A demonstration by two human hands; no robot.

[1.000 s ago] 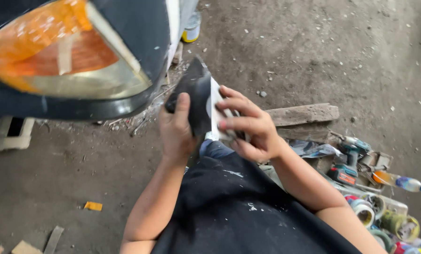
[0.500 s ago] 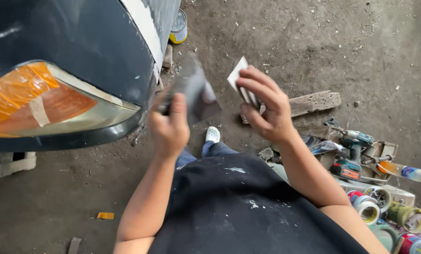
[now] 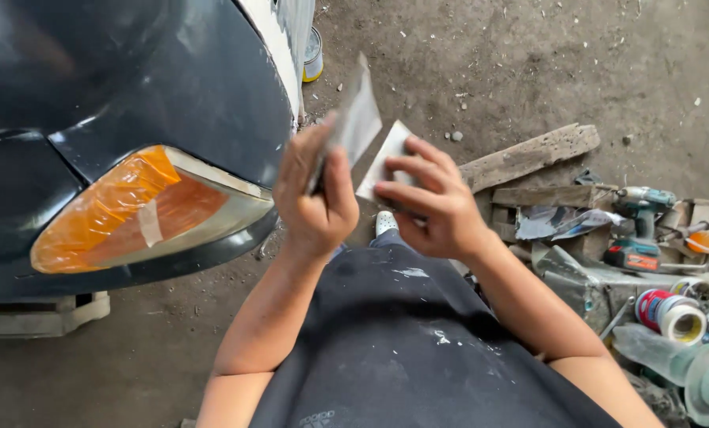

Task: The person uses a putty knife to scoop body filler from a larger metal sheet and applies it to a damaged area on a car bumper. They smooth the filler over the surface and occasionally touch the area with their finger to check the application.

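The left hand (image 3: 315,198) was raised in front of the dark car body (image 3: 132,79), its fingers curled tight around a flat grey spreader blade (image 3: 356,119) that stood tilted upward and looked blurred. Just beside it, the right hand (image 3: 433,198) pinched a smaller pale scraper (image 3: 386,154) between thumb and fingers, the two tools near each other but apart. An orange headlight (image 3: 132,210) sat low on the car to the left. On the dirt floor (image 3: 529,63) to the right lay a wooden plank (image 3: 529,154), a cordless drill (image 3: 640,226) and rolls of tape (image 3: 671,313).
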